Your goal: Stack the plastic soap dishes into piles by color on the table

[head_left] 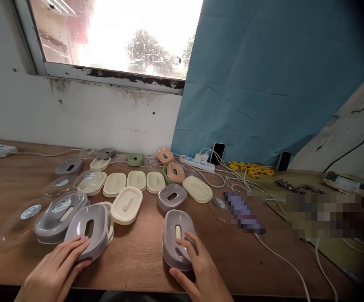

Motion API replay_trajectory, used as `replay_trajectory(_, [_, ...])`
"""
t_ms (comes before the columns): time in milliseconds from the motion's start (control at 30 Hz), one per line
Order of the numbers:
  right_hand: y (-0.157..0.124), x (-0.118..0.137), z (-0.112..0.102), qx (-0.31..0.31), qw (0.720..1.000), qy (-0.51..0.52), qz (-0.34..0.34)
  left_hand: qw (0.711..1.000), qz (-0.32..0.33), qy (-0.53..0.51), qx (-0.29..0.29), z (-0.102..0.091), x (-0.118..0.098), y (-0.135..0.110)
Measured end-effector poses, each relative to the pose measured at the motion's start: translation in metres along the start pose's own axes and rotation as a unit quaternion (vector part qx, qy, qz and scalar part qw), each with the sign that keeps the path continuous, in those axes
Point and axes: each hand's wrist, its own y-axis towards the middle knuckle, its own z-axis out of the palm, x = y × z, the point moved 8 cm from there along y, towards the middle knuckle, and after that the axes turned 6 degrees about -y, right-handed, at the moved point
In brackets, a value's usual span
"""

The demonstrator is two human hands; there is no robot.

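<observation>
My left hand [57, 264] grips the near edge of a grey slotted tray [98, 218], fingers on top and thumb along its side. This tray is tilted over a cream oval base [110, 235]. My right hand [199, 260] is around the near right end of a second grey slotted tray [171, 247], fingers on its top and thumb at the near end. Through that tray's slot shows a cream ridge [178, 232]. Left of my left hand's tray sits a grey tray under a clear lid [77, 200] with a round label. A cream base [127, 205] lies between my hands, farther back.
More cream bases [155, 182], a grey tray [172, 197], a green tray [135, 159] and orange trays [165, 155] stand behind. Clear lids [19, 222] lie left. A power strip [197, 162], cables, phones [217, 154] and yellow parts [251, 168] are on the right.
</observation>
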Motion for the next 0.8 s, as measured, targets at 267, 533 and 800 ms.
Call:
replay_trajectory(267, [-0.003,-0.162,-0.066,-0.114,0.906,-0.171,0.369,0.995,0.069,0.06,-0.033,0.006,-0.016,0.03])
replay_trajectory(533, [-0.008,-0.204,-0.048,-0.056,0.918,-0.125,0.373,0.998,0.057,0.006,0.037,0.015,-0.018,0.032])
replay_trajectory(800, [-0.008,-0.237,-0.052,-0.122,0.917,-0.08,0.372,0.994,0.012,-0.041,0.104,0.032,-0.016,0.026])
